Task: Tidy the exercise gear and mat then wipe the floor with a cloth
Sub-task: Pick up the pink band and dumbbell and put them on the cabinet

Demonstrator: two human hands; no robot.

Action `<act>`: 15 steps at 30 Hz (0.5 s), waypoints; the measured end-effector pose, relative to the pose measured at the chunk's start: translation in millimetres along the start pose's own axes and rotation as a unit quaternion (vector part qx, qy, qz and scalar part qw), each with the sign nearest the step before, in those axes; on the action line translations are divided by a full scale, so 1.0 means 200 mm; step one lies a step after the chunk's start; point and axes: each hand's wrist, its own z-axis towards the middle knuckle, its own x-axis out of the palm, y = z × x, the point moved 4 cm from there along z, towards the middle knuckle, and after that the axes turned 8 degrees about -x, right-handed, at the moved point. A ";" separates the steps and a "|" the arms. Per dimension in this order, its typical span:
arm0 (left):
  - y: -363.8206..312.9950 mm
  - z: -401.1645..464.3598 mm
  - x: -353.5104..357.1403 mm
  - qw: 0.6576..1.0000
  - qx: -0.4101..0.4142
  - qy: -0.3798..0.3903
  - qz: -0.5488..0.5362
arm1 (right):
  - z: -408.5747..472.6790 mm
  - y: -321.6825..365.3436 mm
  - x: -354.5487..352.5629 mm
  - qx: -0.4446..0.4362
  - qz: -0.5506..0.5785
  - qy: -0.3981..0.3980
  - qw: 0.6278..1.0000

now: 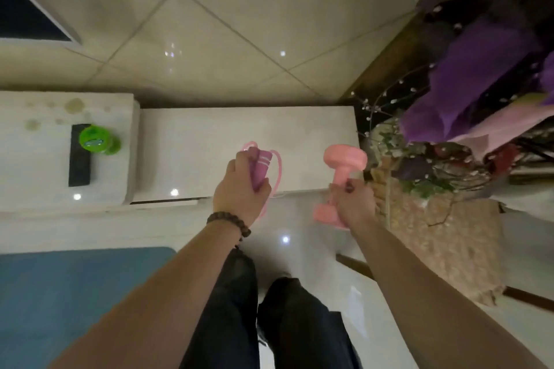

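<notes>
Honestly, with the left hand (239, 186) wrapped around the purple rope handles (260, 169) and the right hand (353, 201) gripping the pink dumbbell (340, 186) by its bar, I'd set the dumbbell flat on the white ledge (239, 129) first so it can't roll off, then lay the rope beside it. The mat (75, 293) is still spread on the floor at lower left, cut off by the frame. No cloth in sight, and most of the rope's cord is hidden behind the hand.

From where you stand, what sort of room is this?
Most likely a room in a home used for a workout: glossy floor tiles, a blue exercise mat on the floor, a low white cabinet, and a wicker basket of decorative branches beside it.
</notes>
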 end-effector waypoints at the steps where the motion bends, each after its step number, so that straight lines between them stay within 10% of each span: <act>1: 0.00 0.06 0.03 1.000 0.004 0.007 0.007 | 0.06 0.00 0.02 0.001 0.002 -0.002 1.000; 15: 0.12 0.74 0.76 0.994 0.084 0.070 -0.021 | 1.18 -0.46 0.25 0.026 -0.127 -0.038 0.991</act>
